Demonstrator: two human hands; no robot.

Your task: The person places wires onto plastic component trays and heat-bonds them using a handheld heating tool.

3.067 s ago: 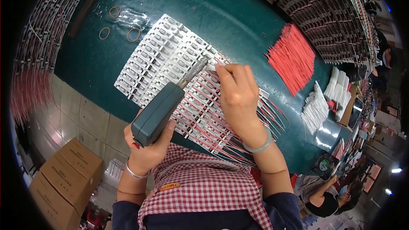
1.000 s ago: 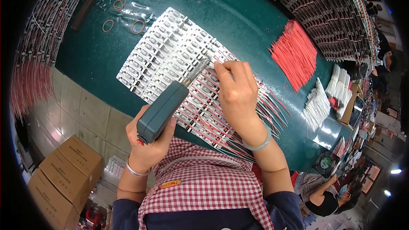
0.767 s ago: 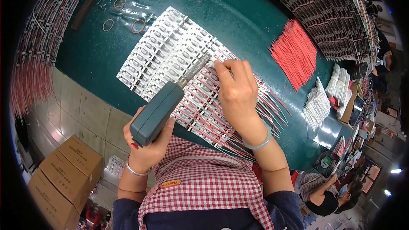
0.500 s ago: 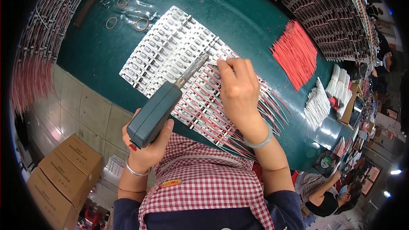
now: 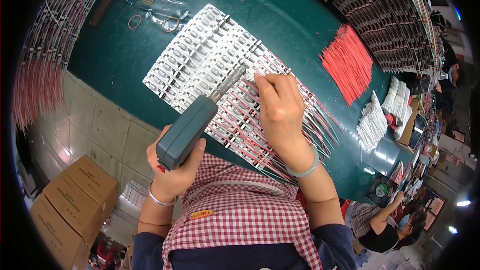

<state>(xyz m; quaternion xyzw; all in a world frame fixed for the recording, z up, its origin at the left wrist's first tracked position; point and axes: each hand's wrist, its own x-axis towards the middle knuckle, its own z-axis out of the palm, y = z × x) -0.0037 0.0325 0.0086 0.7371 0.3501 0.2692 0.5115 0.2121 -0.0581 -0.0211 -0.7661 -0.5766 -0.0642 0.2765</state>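
Near the middle of the frame, the left hand (image 5: 172,180) wraps its fingers firmly around a dark green soldering gun (image 5: 186,131), its thumb lying along the near side. The gun's metal tip (image 5: 232,79) points up and to the right, over a broad panel of white boards (image 5: 192,52) lying slanted across the centre of the frame on the green surface (image 5: 285,25). The right hand (image 5: 280,112), right of centre, has thumb and index fingers nearly closed in a pinch on a small bunch of white wires (image 5: 250,76) just beside the tip; whether tip and wires touch I cannot tell. Thin red and white leads (image 5: 320,117) run from the panel's right half, passing under the right hand and spreading toward the lower right.

At the right of the frame lie a pile of red wires (image 5: 347,65) and, below it, a pile of white wires (image 5: 372,125). Rubber bands (image 5: 171,17) rest at the upper left. Cardboard boxes (image 5: 77,195) stand at the lower left, and a co-worker (image 5: 382,232) shows at the lower right, near a square black fan (image 5: 382,191)
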